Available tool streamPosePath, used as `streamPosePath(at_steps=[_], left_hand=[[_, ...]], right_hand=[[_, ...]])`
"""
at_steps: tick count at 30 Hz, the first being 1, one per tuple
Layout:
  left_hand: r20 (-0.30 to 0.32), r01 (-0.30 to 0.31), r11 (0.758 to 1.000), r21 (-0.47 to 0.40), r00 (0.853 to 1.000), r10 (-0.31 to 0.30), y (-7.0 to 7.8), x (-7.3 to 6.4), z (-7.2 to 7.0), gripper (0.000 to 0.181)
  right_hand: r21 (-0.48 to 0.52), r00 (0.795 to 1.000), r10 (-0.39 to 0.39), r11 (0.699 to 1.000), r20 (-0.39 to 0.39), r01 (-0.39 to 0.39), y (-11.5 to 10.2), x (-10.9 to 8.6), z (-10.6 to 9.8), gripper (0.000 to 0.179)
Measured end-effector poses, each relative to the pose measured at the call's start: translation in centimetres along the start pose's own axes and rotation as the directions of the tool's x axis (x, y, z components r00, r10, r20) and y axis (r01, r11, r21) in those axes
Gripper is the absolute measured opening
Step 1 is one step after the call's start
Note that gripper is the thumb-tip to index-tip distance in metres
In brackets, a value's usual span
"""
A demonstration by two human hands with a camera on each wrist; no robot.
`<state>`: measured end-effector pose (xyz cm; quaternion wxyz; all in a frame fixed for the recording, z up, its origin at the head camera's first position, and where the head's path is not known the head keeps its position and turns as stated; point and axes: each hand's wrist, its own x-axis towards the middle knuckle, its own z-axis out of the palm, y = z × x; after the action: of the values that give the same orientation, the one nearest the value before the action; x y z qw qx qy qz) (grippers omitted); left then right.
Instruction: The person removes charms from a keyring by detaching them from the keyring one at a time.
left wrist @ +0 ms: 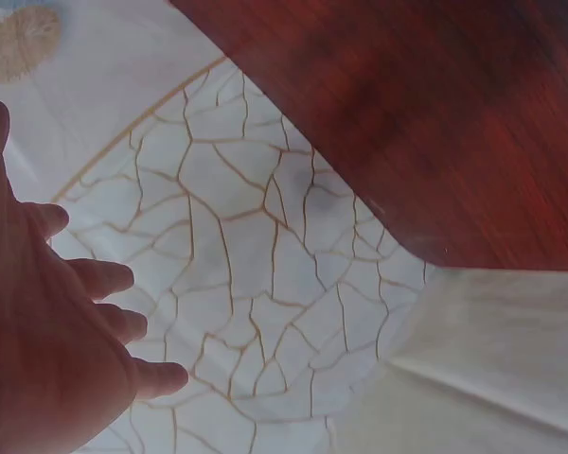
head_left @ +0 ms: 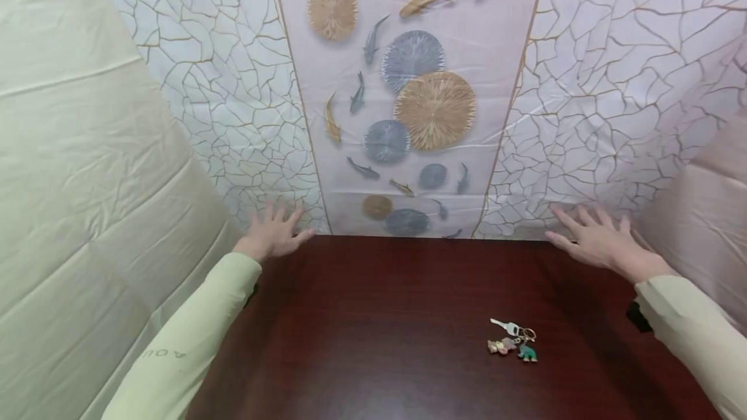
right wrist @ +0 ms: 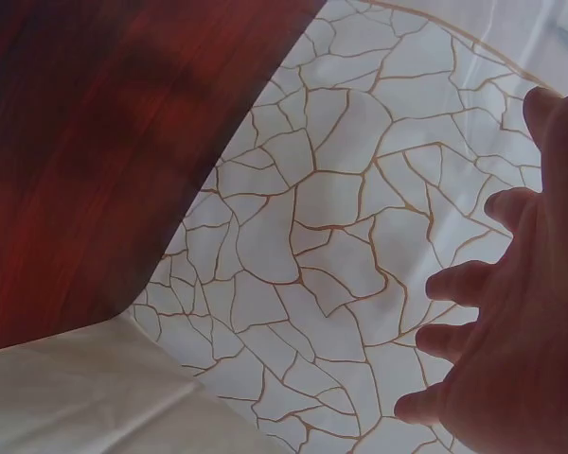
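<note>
A silver key (head_left: pixel 511 328) on a ring (head_left: pixel 529 334) lies on the dark red wooden table (head_left: pixel 362 316), right of the middle. With it are a pink and cream figure charm (head_left: pixel 502 346) and a green and grey animal charm (head_left: pixel 528 352). My left hand (head_left: pixel 271 236) is at the table's far left corner, fingers spread and holding nothing. Over by the far right corner, my right hand (head_left: pixel 607 248) also has its fingers spread, with nothing in it. Both wrist views show straight, parted fingers; whether either hand touches a surface I cannot tell.
Beyond the table's far edge hangs a patterned cloth (head_left: pixel 403 174) with fish and round motifs between cracked-line panels. Plain beige fabric (head_left: pixel 117 225) rises on the left, and more beige fabric (head_left: pixel 709 206) on the right.
</note>
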<state>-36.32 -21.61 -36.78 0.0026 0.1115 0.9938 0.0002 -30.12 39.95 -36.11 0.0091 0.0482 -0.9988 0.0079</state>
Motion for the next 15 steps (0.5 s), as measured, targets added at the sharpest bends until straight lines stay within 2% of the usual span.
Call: streamPosePath(at_steps=[5, 15], left_hand=[[0.009, -0.012, 1.000, 0.007, 1.000, 0.012, 1.0, 0.4, 0.6, 0.078], [0.004, -0.028, 0.998, -0.048, 1.000, 0.029, 2.8, 0.9, 1.1, 0.077]], right_hand=[[0.001, 1.000, -0.004, 1.000, -0.002, 0.004, 0.0, -0.4, 0.2, 0.083], [0.042, 1.000, -0.013, 0.999, -0.017, 0.014, -0.9, -1.0, 0.6, 0.084]])
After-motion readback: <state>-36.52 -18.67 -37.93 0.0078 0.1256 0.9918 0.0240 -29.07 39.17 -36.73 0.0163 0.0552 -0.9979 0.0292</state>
